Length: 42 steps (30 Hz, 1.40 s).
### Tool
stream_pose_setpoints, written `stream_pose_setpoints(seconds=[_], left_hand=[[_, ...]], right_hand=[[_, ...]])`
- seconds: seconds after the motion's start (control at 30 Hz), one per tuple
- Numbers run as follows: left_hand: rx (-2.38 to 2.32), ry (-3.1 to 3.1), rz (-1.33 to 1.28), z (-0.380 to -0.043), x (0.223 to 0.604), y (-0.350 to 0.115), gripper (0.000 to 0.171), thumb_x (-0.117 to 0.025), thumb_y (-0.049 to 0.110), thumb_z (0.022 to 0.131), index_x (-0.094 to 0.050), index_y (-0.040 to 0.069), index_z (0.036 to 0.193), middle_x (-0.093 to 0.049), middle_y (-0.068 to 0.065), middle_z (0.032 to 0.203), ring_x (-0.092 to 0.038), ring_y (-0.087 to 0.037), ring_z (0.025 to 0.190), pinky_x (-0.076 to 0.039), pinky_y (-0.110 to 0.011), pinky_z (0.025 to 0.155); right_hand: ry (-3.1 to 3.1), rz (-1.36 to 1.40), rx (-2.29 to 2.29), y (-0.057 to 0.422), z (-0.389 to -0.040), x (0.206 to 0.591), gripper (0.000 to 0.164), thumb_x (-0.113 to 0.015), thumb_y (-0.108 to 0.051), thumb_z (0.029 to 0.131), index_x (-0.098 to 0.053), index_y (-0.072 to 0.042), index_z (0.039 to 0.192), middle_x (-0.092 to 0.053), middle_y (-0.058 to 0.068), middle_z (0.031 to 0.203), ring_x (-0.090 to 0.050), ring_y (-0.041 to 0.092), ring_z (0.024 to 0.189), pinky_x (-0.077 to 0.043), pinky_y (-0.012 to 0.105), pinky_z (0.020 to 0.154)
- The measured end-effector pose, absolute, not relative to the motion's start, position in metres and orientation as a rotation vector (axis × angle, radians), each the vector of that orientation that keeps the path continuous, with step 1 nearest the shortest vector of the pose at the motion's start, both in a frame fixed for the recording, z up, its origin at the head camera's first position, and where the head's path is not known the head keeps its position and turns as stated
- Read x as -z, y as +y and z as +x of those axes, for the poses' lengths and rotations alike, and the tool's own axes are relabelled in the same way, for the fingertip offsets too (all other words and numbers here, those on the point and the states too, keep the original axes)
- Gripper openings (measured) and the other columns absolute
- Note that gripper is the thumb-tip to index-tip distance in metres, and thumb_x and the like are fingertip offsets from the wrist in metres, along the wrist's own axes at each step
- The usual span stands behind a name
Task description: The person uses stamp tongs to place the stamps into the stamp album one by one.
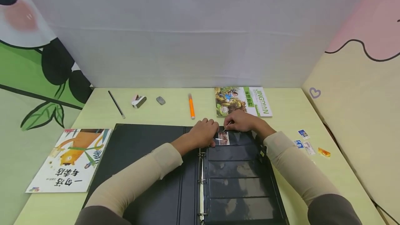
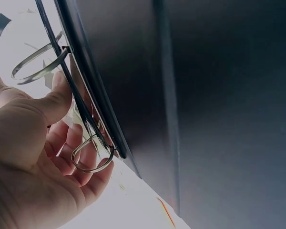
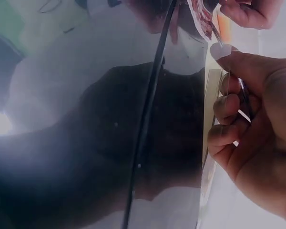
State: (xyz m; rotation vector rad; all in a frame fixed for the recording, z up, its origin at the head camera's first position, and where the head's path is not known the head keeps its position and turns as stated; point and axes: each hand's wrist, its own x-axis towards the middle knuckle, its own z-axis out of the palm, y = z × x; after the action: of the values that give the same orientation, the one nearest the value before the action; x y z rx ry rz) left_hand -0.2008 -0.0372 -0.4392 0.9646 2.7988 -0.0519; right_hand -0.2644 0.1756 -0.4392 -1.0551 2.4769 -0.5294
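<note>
Pale yellow-green counter [image 1: 290, 114] against a plain grey-white back panel [image 1: 187, 55]; cartoon-print side walls left and right. Big black ring binder [image 1: 150, 169] lies open near centre, metal rings [image 1: 202, 181] down the middle. Its right half carries a black page with clear strip pockets [image 1: 239, 169].

Small reddish-brown picture stamp [image 1: 223, 138] is at the far-left end of that page, in the farthest strip, between the two hands. Depth in the pocket: can't tell.

Right hand [image 1: 240, 121]: fingers clamped on a thin metal tweezer-like tool [image 1: 227, 125], tip down by the stamp's far edge. Left hand [image 1: 203, 133]: fingers curled at the page's far-left corner, just left of the stamp; can't tell whether they pinch the page.

Loose on the counter, right of the binder: three small blue-and-white stamps [image 1: 303, 134] and an orange one [image 1: 324, 152].

Far side, left to right: dark slim pencil [image 1: 116, 104], small white-and-grey block [image 1: 139, 101], grey rounded eraser-like lump [image 1: 160, 100], orange marker [image 1: 191, 106], green-and-white illustrated book [image 1: 254, 101]. White booklet with orange artwork [image 1: 70, 160] sits left of the binder.
</note>
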Motion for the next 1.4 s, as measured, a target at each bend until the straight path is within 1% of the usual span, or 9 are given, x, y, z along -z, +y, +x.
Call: stream_pose_setpoints(seconds=[0.23,0.4,0.57,0.7,0.83,1.03,1.13,1.27,1.4], left_hand=[[0.023,2.783,0.912,-0.202,0.436,-0.035,0.048,-0.072,0.042,0.083,-0.051,0.018,0.119,-0.055,-0.002,0.115,-0.049,-0.021,0.099,-0.046,-0.037,0.087],[-0.005,2.766,0.901,-0.203,0.435,-0.035,0.049,-0.072,0.042,0.082,-0.051,0.018,0.119,-0.055,-0.003,0.115,-0.05,-0.022,0.101,-0.046,-0.038,0.088],[-0.017,2.759,0.904,-0.203,0.434,-0.037,0.05,-0.072,0.043,0.082,-0.052,0.018,0.12,-0.056,-0.003,0.116,-0.051,-0.022,0.102,-0.046,-0.038,0.087],[-0.011,2.76,0.901,-0.203,0.435,-0.038,0.051,-0.072,0.043,0.082,-0.051,0.018,0.122,-0.056,-0.004,0.117,-0.051,-0.023,0.103,-0.046,-0.038,0.088],[-0.005,2.763,0.894,-0.203,0.436,-0.037,0.052,-0.071,0.043,0.083,-0.051,0.018,0.123,-0.056,-0.004,0.118,-0.051,-0.023,0.103,-0.046,-0.038,0.089],[-0.004,2.759,0.893,-0.202,0.436,-0.036,0.052,-0.071,0.043,0.083,-0.051,0.018,0.124,-0.056,-0.004,0.119,-0.051,-0.023,0.104,-0.046,-0.039,0.09],[-0.002,2.746,0.902,-0.201,0.436,-0.035,0.052,-0.07,0.043,0.084,-0.051,0.017,0.124,-0.056,-0.004,0.119,-0.051,-0.023,0.104,-0.046,-0.039,0.089],[0.023,2.748,0.894,-0.2,0.438,-0.034,0.051,-0.07,0.043,0.083,-0.051,0.017,0.123,-0.056,-0.004,0.118,-0.051,-0.022,0.102,-0.046,-0.038,0.089],[0.049,2.761,0.896,-0.2,0.44,-0.033,0.051,-0.07,0.044,0.083,-0.051,0.018,0.123,-0.055,-0.003,0.118,-0.05,-0.022,0.103,-0.045,-0.038,0.09]], right_hand=[[2.481,-1.002,0.507,0.175,-0.265,0.433,0.015,-0.058,-0.023,0.095,-0.072,-0.021,0.102,-0.071,-0.003,0.1,-0.067,0.014,0.092,-0.051,0.031,0.08],[2.571,-0.926,0.548,0.192,-0.264,0.424,0.018,-0.056,-0.023,0.096,-0.071,-0.019,0.106,-0.07,0.0,0.105,-0.066,0.016,0.091,-0.051,0.035,0.08],[2.625,-0.844,0.639,0.228,-0.256,0.419,0.021,-0.054,-0.024,0.098,-0.07,-0.015,0.107,-0.069,0.004,0.092,-0.056,0.013,0.069,-0.045,0.033,0.068],[2.61,-0.722,0.691,0.264,-0.246,0.419,0.022,-0.053,-0.026,0.098,-0.069,-0.014,0.107,-0.068,0.005,0.088,-0.05,0.014,0.065,-0.041,0.031,0.065],[2.625,-0.61,0.659,0.3,-0.235,0.42,0.022,-0.055,-0.028,0.097,-0.07,-0.014,0.104,-0.067,0.005,0.087,-0.049,0.013,0.066,-0.04,0.03,0.064],[2.634,-0.475,0.619,0.349,-0.218,0.425,0.02,-0.056,-0.03,0.096,-0.07,-0.016,0.101,-0.068,0.0,0.088,-0.053,0.012,0.072,-0.041,0.025,0.065],[2.61,-0.419,0.631,0.367,-0.209,0.426,0.021,-0.055,-0.029,0.097,-0.069,-0.014,0.102,-0.069,0.001,0.088,-0.057,0.014,0.07,-0.045,0.026,0.062],[2.589,-0.366,0.663,0.378,-0.204,0.431,0.021,-0.055,-0.027,0.097,-0.068,-0.012,0.102,-0.069,0.004,0.087,-0.062,0.016,0.067,-0.051,0.029,0.058],[2.563,-0.351,0.665,0.38,-0.209,0.436,0.02,-0.056,-0.027,0.096,-0.068,-0.012,0.102,-0.068,0.004,0.087,-0.063,0.015,0.066,-0.052,0.029,0.058]])
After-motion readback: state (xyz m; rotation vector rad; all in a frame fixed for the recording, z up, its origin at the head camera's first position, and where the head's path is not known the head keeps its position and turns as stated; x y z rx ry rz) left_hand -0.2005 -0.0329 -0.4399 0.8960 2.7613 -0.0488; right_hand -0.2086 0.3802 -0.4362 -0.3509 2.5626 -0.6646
